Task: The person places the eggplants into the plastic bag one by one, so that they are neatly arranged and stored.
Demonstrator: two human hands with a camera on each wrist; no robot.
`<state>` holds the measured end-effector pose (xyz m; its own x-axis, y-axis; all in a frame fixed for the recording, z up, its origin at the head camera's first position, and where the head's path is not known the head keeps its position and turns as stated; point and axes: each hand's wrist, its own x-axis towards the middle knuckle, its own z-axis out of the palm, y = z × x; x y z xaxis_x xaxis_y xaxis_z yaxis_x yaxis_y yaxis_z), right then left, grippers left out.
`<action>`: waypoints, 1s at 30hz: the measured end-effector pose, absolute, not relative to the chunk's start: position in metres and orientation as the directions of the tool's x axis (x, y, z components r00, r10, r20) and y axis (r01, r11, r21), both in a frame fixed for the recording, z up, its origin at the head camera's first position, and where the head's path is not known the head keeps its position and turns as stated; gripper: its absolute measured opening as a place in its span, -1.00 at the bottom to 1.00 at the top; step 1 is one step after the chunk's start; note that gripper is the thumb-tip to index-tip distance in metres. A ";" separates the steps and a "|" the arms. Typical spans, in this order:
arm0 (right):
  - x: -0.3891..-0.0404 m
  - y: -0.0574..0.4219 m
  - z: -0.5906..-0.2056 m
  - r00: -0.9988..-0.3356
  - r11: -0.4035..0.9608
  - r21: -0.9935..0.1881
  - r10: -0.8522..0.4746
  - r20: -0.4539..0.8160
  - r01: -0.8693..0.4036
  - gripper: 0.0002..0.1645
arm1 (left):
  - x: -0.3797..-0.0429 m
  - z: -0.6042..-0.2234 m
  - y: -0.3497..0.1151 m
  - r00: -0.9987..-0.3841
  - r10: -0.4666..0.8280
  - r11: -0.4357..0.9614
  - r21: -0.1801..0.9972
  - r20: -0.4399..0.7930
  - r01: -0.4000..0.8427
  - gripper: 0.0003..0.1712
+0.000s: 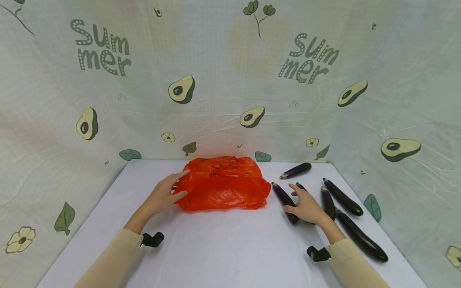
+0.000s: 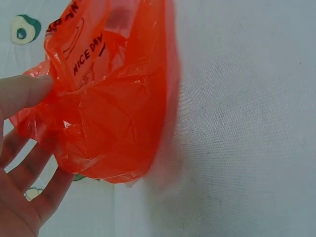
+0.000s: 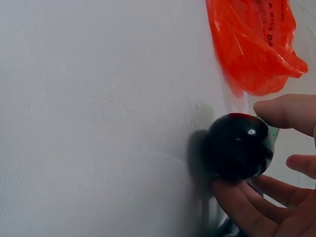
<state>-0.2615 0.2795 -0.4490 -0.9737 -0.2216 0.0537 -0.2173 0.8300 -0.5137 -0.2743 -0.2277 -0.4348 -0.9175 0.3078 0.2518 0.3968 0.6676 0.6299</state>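
One left grip (image 1: 163, 196): bare hand, thumb and fingers spread wide at the left edge of a red plastic bag (image 1: 223, 191); the film lies between them, with no closed hold shown.

One right grip (image 1: 306, 207): bare hand, loosely spread about the blunt end of a glossy eggplant (image 3: 238, 148), thumb on one side, fingers on the other; no firm clasp shown, and whether the thumb touches cannot be told.

One red plastic bag, crumpled, on the table (image 1: 223, 248) towards the back, between the hands; black print, "NICE DAY" legible from the left wrist. Handling, as judged: very light, limp, slick, apt to slide or tear; best taken by a doubled fold of its edge.

One glossy eggplant, lying just right of the bag, stem end foremost. Handling, as judged: fairly weighty, firm, smooth and slippery, inclined to roll, skin easily bruised; best taken round the middle, thumb opposing fingers.

One second eggplant (image 1: 301, 186), mostly hidden beneath the right grip.

Three further eggplants (image 1: 361, 237), close together farther right.

One small eggplant (image 1: 296, 171), lying alone near the back edge.

Two beige sleeves (image 1: 111, 256), each with a black device (image 1: 154, 240) at the cuff.

One cloth backdrop (image 1: 216, 60), printed with avocados, leaves and "summer".
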 end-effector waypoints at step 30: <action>-0.267 0.283 -0.443 -0.966 0.830 -0.532 -0.244 -0.080 -0.166 -0.18 | -0.278 -0.435 -0.228 -0.927 0.309 0.689 0.622 0.214 0.373 -0.15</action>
